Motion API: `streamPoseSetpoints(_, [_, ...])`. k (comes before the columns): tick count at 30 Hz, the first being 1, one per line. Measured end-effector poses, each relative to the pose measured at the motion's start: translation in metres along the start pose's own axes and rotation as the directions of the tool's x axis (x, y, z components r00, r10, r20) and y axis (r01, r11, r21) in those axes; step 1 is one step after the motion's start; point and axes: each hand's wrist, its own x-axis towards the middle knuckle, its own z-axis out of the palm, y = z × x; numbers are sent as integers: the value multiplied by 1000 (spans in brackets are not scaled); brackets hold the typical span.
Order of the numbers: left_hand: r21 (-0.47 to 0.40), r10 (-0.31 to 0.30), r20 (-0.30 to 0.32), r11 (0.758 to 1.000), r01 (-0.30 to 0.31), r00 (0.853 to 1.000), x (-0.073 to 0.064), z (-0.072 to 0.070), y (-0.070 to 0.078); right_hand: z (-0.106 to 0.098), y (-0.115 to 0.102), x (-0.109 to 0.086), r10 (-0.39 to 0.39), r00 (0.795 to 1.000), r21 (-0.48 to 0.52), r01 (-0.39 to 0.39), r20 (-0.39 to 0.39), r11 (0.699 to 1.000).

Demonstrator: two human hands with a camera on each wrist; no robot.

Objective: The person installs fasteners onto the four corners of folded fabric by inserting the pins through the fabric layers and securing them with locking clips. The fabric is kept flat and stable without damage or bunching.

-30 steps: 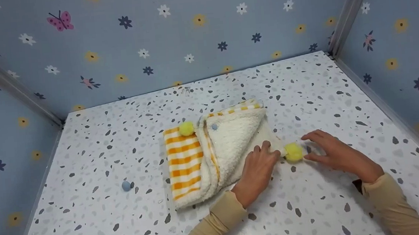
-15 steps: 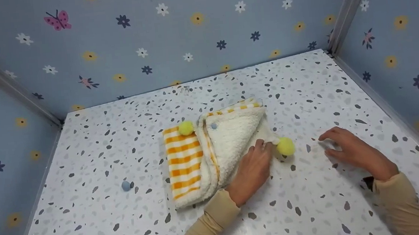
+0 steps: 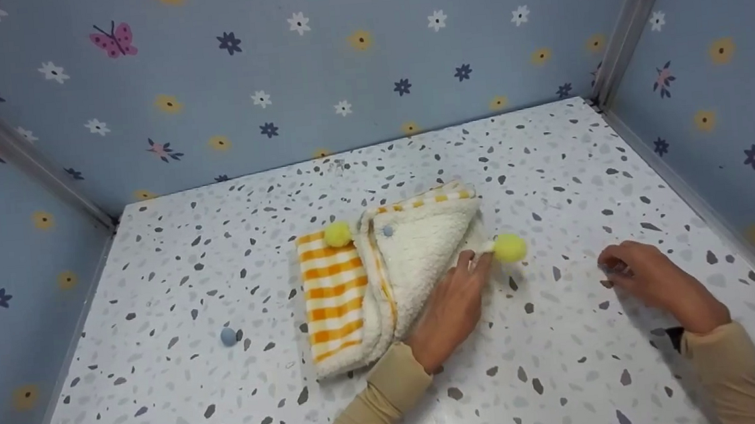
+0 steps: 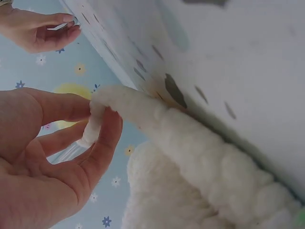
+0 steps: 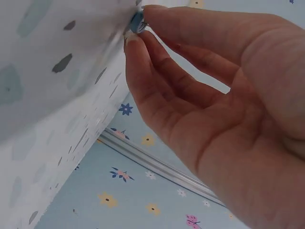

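A small blanket point(image 3: 415, 256) lies folded, its fluffy cream side over an orange-and-white checked side. Yellow pompoms sit at two corners, one pompom point(image 3: 337, 234) at the upper left and another pompom point(image 3: 510, 247) at the right. My left hand point(image 3: 449, 311) holds the blanket's right corner just behind that pompom; in the left wrist view its thumb and fingers point(image 4: 107, 136) pinch the fleece edge. To the right, low over the table, my right hand point(image 3: 662, 280) pinches a small blue button-like piece point(image 5: 137, 22) between thumb and fingertips.
A blue button-like piece point(image 3: 388, 231) sits on the fleece flap, and another blue piece point(image 3: 228, 336) lies on the table left of the blanket. Flower-patterned panels point(image 3: 338, 60) stand at the back and both sides of the speckled table point(image 3: 183, 402).
My right hand has moved right, away from the pompom, and its fingers have closed on the blue piece. My left hand has drawn the pompom corner up and slightly left.
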Motion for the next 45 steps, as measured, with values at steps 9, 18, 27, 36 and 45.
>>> streamPoseSetpoints(9, [-63,-8,5,998,9,1000,2,-2,-1,0,0,4,72,995,-13,-72,70,997])
streamPoseSetpoints(18, [-86,-13,-119,996,3,993,6,0,-2,-1,-5,3,81,995,-12,-80,55,997])
streamPoseSetpoints(27, [-134,5,-184,991,-30,983,8,0,-2,0,-14,8,53,998,15,-54,37,998])
streamPoseSetpoints(36, [-144,-32,-183,990,5,983,11,-2,0,2,-24,14,-7,1000,46,8,-20,999])
streamPoseSetpoints(45, [-210,-44,-197,978,2,979,12,-4,-1,3,-34,23,-48,998,63,51,-39,997])
